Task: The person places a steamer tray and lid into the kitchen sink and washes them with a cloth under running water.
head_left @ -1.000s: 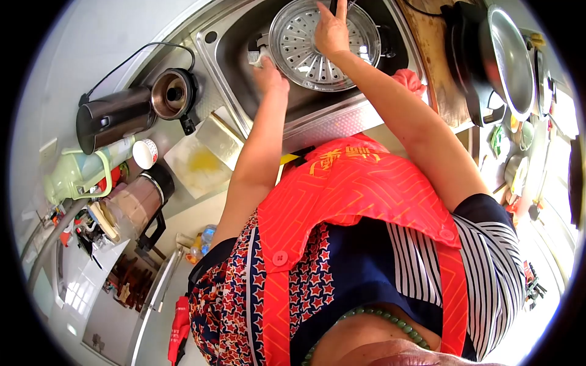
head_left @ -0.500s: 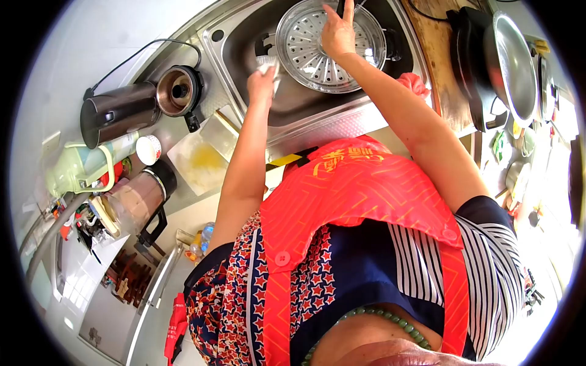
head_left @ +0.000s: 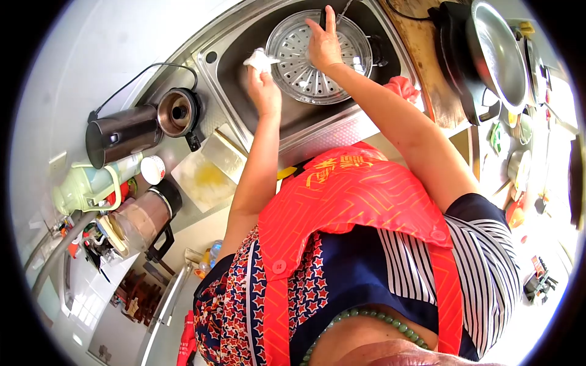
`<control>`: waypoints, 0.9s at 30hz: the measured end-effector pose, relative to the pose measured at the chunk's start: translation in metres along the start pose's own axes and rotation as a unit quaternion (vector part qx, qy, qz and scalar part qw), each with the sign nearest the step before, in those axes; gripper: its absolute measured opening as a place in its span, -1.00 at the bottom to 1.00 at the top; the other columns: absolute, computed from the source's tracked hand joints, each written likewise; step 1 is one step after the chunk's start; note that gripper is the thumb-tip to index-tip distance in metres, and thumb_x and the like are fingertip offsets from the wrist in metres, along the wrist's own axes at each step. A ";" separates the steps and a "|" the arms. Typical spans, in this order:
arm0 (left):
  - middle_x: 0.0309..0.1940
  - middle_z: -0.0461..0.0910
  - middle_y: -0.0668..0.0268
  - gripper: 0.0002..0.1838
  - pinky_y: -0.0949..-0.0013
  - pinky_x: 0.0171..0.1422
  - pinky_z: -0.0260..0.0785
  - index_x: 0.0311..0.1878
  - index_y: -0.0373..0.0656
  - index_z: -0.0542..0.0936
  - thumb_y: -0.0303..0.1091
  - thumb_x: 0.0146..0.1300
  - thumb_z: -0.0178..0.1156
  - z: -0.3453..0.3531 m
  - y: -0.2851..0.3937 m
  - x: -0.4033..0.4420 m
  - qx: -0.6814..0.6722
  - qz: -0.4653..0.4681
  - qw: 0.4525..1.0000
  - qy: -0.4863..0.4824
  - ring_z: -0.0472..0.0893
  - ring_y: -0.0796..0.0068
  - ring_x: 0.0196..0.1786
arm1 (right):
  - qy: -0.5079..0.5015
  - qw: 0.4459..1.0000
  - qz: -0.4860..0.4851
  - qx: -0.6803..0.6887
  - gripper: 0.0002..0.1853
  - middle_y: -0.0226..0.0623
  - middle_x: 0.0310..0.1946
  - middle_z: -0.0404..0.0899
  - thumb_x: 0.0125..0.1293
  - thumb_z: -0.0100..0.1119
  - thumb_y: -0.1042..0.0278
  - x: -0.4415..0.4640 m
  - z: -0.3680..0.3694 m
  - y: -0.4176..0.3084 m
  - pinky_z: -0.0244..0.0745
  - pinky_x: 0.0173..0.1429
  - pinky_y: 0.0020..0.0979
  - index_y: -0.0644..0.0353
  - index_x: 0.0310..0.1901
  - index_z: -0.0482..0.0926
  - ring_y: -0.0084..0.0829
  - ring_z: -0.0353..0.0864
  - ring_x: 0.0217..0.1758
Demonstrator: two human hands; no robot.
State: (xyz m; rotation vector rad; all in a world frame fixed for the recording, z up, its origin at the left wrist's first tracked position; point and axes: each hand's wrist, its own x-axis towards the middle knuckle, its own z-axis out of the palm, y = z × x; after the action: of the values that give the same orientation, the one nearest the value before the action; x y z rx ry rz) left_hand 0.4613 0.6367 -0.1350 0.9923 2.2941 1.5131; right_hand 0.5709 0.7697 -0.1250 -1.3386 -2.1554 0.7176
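A round metal steamer pot with a perforated tray (head_left: 305, 67) sits in the steel sink (head_left: 235, 94). At its left side, my left hand (head_left: 264, 91) is closed on a crumpled white cloth (head_left: 260, 61). My right hand (head_left: 323, 46) is over the pot's perforated tray, index finger stretched out, beside a black handle or tap part (head_left: 323, 17). Whether its other fingers grip that black part is hard to make out. A thin stream of water seems to run near the pot's far edge.
Left of the sink stand a dark kettle (head_left: 122, 135), a metal-lined cup (head_left: 178, 113), a green jug (head_left: 85, 186) and a blender jar (head_left: 146, 213). A pink cloth (head_left: 401, 89) lies on the sink's right edge. A wooden board (head_left: 427, 73) and a large steel bowl (head_left: 497, 55) are at the right.
My left hand has shifted with the white cloth from the pot's side handle to just beside the rim, the cloth now bunched above the fingers. My right hand stays over the pot.
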 end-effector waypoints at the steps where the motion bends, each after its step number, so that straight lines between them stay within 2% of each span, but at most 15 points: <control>1: -0.06 0.57 0.19 -0.71 0.32 0.12 0.32 0.07 -0.23 0.50 -0.45 0.33 -0.06 0.009 0.012 0.001 -0.030 -0.015 0.999 -0.012 0.54 0.36 -0.01 | 0.025 0.999 -0.020 0.001 -0.52 -0.09 0.41 -0.08 0.15 0.03 0.52 -0.003 0.000 0.003 0.37 0.11 -0.13 0.02 0.16 0.43 0.03 0.39 0.12; 2: 0.00 0.53 0.22 -0.70 0.37 0.15 0.29 0.11 -0.24 0.47 -0.38 0.38 -0.05 0.013 0.024 -0.003 -0.059 -0.101 0.990 -0.074 0.50 0.43 0.03 | 0.052 0.998 -0.039 0.001 -0.49 -0.11 0.40 0.01 0.14 0.06 0.50 -0.002 -0.002 0.008 0.33 0.21 -0.13 -0.05 0.18 0.42 0.03 0.34 0.21; 3: 0.04 0.50 0.23 -0.67 0.38 0.17 0.28 0.15 -0.24 0.43 -0.33 0.39 -0.05 0.017 0.048 -0.008 -0.183 -0.178 0.962 -0.094 0.48 0.44 0.05 | 0.077 0.994 -0.052 0.058 -0.56 -0.08 0.33 0.18 0.15 0.13 0.40 -0.006 -0.014 0.008 0.23 0.29 -0.13 -0.06 0.12 0.47 0.04 0.26 0.27; 6: 0.13 0.43 0.25 -0.55 0.36 0.25 0.26 0.26 -0.26 0.30 -0.23 0.41 -0.04 0.032 0.044 -0.029 -0.506 -0.356 0.761 -0.195 0.45 0.46 0.11 | 0.031 0.987 -0.100 0.118 -0.60 -0.20 0.25 0.31 0.18 0.11 0.32 -0.041 -0.048 0.007 0.21 0.25 -0.08 -0.07 0.10 0.49 0.03 0.27 0.24; 7: 0.15 0.41 0.22 -0.54 0.31 0.24 0.30 0.28 -0.26 0.29 -0.24 0.40 -0.01 0.031 0.058 -0.036 -0.541 -0.380 0.722 -0.206 0.44 0.45 0.13 | -0.006 0.987 -0.116 0.108 -0.60 -0.20 0.23 0.34 0.18 0.11 0.34 -0.054 -0.049 0.019 0.24 0.24 -0.11 -0.04 0.10 0.50 -0.01 0.30 0.23; 10: 0.12 0.43 0.20 -0.55 0.31 0.14 0.39 0.25 -0.28 0.32 -0.28 0.37 0.03 0.025 0.065 -0.044 -0.339 -0.336 0.829 -0.293 0.46 0.43 0.11 | -0.076 0.979 -0.154 0.112 -0.69 -0.21 0.01 0.52 0.11 0.07 0.50 -0.087 -0.041 0.052 0.34 0.16 -0.20 0.08 -0.07 0.58 -0.16 0.47 0.09; 12: 0.08 0.46 0.11 -0.66 0.36 -0.11 0.49 0.07 -0.23 0.50 -0.43 0.21 0.16 0.026 0.014 -0.043 -0.117 -0.273 0.897 -0.327 0.50 0.41 0.04 | -0.137 0.970 -0.150 0.136 -0.72 -0.21 -0.10 0.58 0.07 0.05 0.56 -0.094 -0.036 0.083 0.39 0.11 -0.25 0.10 -0.18 0.62 -0.18 0.53 0.01; 13: 0.06 0.47 0.10 -0.63 0.31 -0.01 0.46 0.09 -0.25 0.47 -0.43 0.20 0.17 0.021 0.013 -0.040 -0.011 -0.115 0.957 -0.267 0.50 0.31 0.06 | -0.102 0.975 -0.149 0.126 -0.73 -0.20 -0.16 0.60 0.04 0.03 0.59 -0.088 -0.040 0.091 0.41 0.08 -0.26 0.11 -0.23 0.62 -0.17 0.55 -0.03; 14: 0.04 0.48 0.09 -0.60 0.25 0.09 0.42 0.12 -0.26 0.45 -0.44 0.19 0.17 0.017 0.013 -0.039 0.095 0.048 0.975 -0.196 0.50 0.21 0.08 | -0.069 0.980 -0.146 0.116 -0.74 -0.19 -0.22 0.61 0.02 0.02 0.63 -0.082 -0.043 0.099 0.44 0.04 -0.27 0.13 -0.29 0.62 -0.16 0.57 -0.08; 15: 0.11 0.40 0.03 -0.55 0.19 0.26 0.27 0.11 -0.26 0.44 -0.45 0.11 0.21 0.016 0.011 -0.035 0.169 0.135 0.964 -0.155 0.39 0.06 0.19 | -0.033 0.990 -0.095 0.095 -0.78 -0.17 -0.23 0.61 0.01 0.03 0.62 -0.071 -0.056 0.099 0.45 0.04 -0.25 0.15 -0.32 0.62 -0.15 0.56 -0.07; 16: 0.22 0.29 0.02 -0.47 0.13 0.37 0.10 0.18 -0.23 0.38 -0.43 0.10 0.24 0.012 0.015 -0.030 0.215 0.148 0.949 -0.178 0.26 0.00 0.29 | 0.006 0.994 -0.096 0.061 -0.74 -0.10 -0.13 0.57 0.04 0.06 0.57 -0.059 -0.063 0.105 0.41 0.12 -0.23 0.21 -0.20 0.59 -0.08 0.51 0.00; 18: 0.31 0.19 0.01 -0.33 0.12 0.36 0.10 0.28 -0.23 0.26 -0.37 0.09 0.27 0.013 0.019 -0.032 0.346 0.144 0.909 -0.186 0.20 -0.04 0.34 | 0.026 0.994 -0.106 0.025 -0.62 -0.02 0.08 0.44 0.11 0.08 0.48 -0.055 -0.073 0.096 0.32 0.23 -0.20 0.24 0.02 0.49 -0.02 0.41 0.15; 21: 0.36 0.10 0.00 -0.21 0.11 0.40 0.07 0.35 -0.24 0.16 -0.31 0.07 0.30 0.013 0.010 -0.034 0.353 0.118 0.903 -0.213 0.13 -0.09 0.38 | -0.082 0.977 -0.189 -0.048 -0.51 0.04 0.26 0.25 0.24 0.06 0.32 -0.066 -0.055 0.101 0.21 0.32 -0.15 0.27 0.20 0.32 0.00 0.23 0.32; 24: 0.40 0.06 0.07 -0.14 0.13 0.39 0.11 0.37 -0.18 0.15 -0.25 0.02 0.35 0.009 -0.010 -0.031 0.258 0.146 0.929 -0.223 0.15 -0.07 0.38 | -0.038 0.984 -0.167 -0.052 -0.53 0.08 0.21 0.28 0.24 0.06 0.38 -0.023 -0.031 0.111 0.18 0.34 -0.14 0.29 0.19 0.32 0.08 0.22 0.30; 27: 0.42 0.04 0.15 -0.14 0.18 0.40 0.12 0.38 -0.12 0.15 -0.29 0.00 0.36 0.002 -0.009 -0.028 0.241 0.123 0.930 -0.249 0.12 0.02 0.41 | -0.081 0.956 -0.280 -0.021 -0.57 0.01 0.24 0.27 0.29 -0.01 0.37 0.043 -0.017 0.115 0.18 0.32 -0.17 0.23 0.19 0.34 -0.03 0.24 0.30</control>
State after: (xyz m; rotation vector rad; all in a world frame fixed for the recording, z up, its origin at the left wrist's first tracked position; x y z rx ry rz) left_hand 0.4799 0.6182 -0.1491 1.6207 2.2420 0.6329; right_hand 0.6398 0.8550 -0.1827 -0.6352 -2.5215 0.5621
